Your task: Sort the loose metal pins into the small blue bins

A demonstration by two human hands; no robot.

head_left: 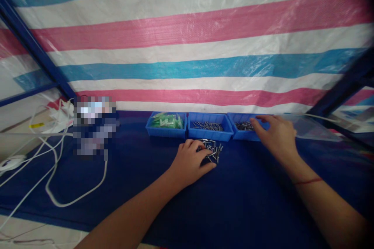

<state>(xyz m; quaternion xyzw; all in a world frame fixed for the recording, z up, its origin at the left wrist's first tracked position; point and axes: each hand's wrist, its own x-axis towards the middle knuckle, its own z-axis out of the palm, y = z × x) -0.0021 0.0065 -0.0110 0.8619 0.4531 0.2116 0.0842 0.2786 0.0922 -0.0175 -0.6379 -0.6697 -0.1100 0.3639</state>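
1. We see our left hand (191, 161) palm-down on the dark blue table cloth (239, 202), fingers curled over a loose pile of small metal pins (212, 150). The fingertips touch the pile's near-left edge; whether any pin is actually pinched we can't tell.
2. The pin pile sits on the cloth just in front of the middle blue bin (210, 131), approx. centre of the work area.
3. Our right hand (276, 134) is spread wide, fingers slack, reaching over the right blue bin (242, 135). Fingertips rest at the bin's rim, above the dark metal parts (244, 125) inside. It grips nothing we can see.
4. A thin red string (308, 181) goes round the right wrist.
5. Three blue bins stand in a row, touching side by side, at the back of the table vs. the striped tarp (187, 35). The left blue bin (165, 130) holds green parts (168, 120); the middle one holds more metal pins.
6. A clear plastic bag (309, 126) lies just right of the right bin, behind the right hand.
7. Far left: white cables (58, 186) loop across the cloth, and a white device (11, 161) sits at the table edge.
8. Blue frame bars (32, 44) slant at both sides.
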